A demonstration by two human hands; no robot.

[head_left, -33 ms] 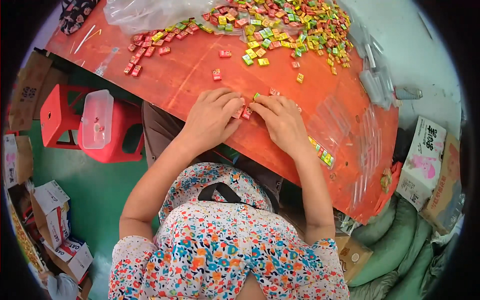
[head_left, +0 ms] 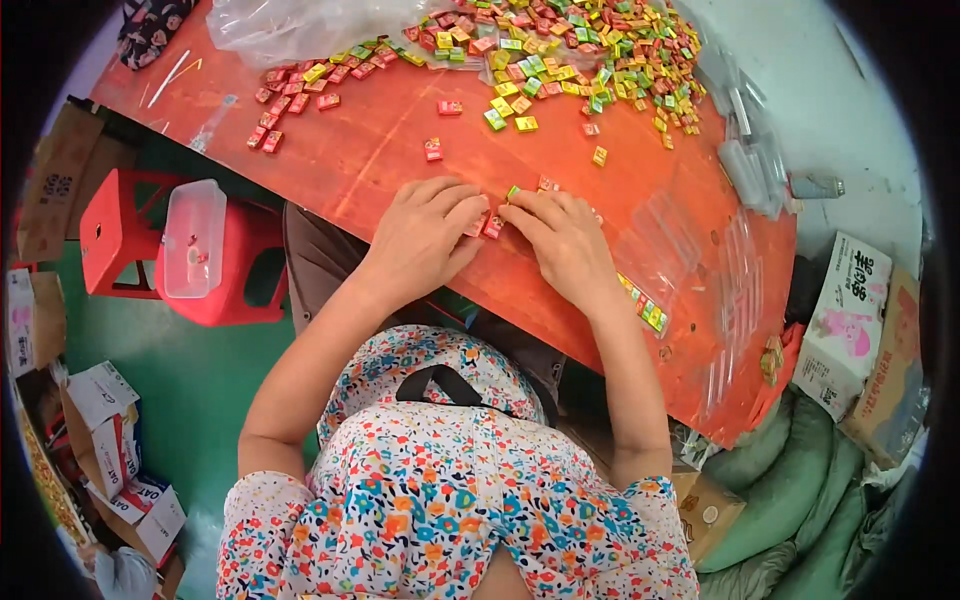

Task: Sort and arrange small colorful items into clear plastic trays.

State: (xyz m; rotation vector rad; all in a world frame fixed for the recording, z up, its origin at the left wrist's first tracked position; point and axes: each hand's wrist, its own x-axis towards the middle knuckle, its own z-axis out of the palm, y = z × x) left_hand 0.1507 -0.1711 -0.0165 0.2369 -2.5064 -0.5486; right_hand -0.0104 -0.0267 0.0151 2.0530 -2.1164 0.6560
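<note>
My left hand (head_left: 425,238) rests at the near edge of the orange-red table, fingers curled and closed on a small red box (head_left: 479,224). Close beside it, my right hand (head_left: 562,245) is also closed, its thumb and fingertips on another small red box (head_left: 494,228). A small green box (head_left: 513,193) shows at the right index finger, partly covered. Just past those fingers lies one more red box (head_left: 548,184). By the right wrist is a clear tray with a row of yellow, green and red boxes (head_left: 643,304).
A large heap of small coloured boxes (head_left: 600,60) covers the far side, beside a clear plastic bag (head_left: 310,30). Clear plastic trays (head_left: 735,300) lie at the right. Left of the table are red stools (head_left: 225,285), one bearing a clear container (head_left: 196,240). Cartons (head_left: 845,320) stand at right.
</note>
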